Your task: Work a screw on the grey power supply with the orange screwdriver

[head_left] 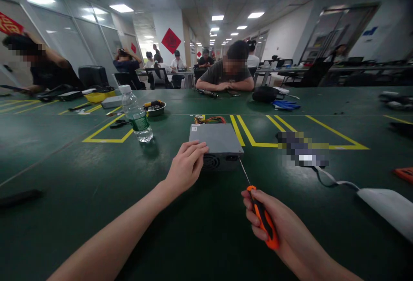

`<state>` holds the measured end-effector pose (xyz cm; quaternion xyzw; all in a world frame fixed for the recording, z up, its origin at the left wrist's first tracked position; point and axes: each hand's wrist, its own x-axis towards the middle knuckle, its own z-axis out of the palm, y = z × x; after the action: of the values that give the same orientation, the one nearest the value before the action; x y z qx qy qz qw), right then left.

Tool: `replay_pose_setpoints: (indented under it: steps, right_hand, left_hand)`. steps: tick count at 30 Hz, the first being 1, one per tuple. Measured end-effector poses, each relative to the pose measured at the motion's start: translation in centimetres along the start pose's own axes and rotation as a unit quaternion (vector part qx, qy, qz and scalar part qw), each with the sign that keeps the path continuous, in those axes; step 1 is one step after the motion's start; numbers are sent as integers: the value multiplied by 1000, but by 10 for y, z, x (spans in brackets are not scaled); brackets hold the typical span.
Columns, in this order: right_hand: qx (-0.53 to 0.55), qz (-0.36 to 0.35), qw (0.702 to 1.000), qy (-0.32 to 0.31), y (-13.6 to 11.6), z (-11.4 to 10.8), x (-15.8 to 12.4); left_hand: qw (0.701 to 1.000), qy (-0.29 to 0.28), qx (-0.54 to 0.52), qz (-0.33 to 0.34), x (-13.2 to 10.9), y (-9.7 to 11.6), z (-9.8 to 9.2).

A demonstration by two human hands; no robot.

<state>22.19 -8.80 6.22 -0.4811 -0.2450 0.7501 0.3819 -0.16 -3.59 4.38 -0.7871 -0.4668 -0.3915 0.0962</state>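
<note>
Grey power supply (215, 138) sitting well inside the table (206, 238)'s far edge, likely rigid and weighty, best held by its sides; left hand (184, 165) on top, fingers together; right hand (274, 208), fingers wrapped around the screwdriver (263, 216).

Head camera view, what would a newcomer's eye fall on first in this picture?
Probably the orange-and-black-handled screwdriver in the right hand, pointed at the near right corner of a grey metal box with a fan grille, on which the left hand rests. A clear plastic bottle with a green label stands left of the box, and a red diamond-shaped decoration hangs on the white pillar behind.
</note>
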Motion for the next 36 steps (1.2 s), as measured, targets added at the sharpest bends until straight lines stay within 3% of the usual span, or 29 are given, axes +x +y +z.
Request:
replay_pose_setpoints:
  steps: [7,18,23,28,32,34,36]
  right_hand:
    - [0,45,999,-30,2,6,-9]
    - [52,48,997,-36,3,5,-9]
    - [27,14,1000,0,11,0,-1]
    - [-46,-43,997,48,14,-9,-2]
    - [-27,-12,998,48,10,-7,-4]
    - [-34,23,999,34,5,-11,-8]
    - [-80,54,995,13,-1,-25,-18]
  left_hand:
    - [1000,6,15,4,1,3,-2]
    - [997,-16,80,-13,3,5,0]
    - [994,-52,94,14,6,9,-1]
    - [995,-44,86,-13,4,11,3]
    - [996,-54,73,-14,6,9,8]
    - [995,-73,61,-13,13,8,1]
    - [995,-94,34,-10,19,11,-19]
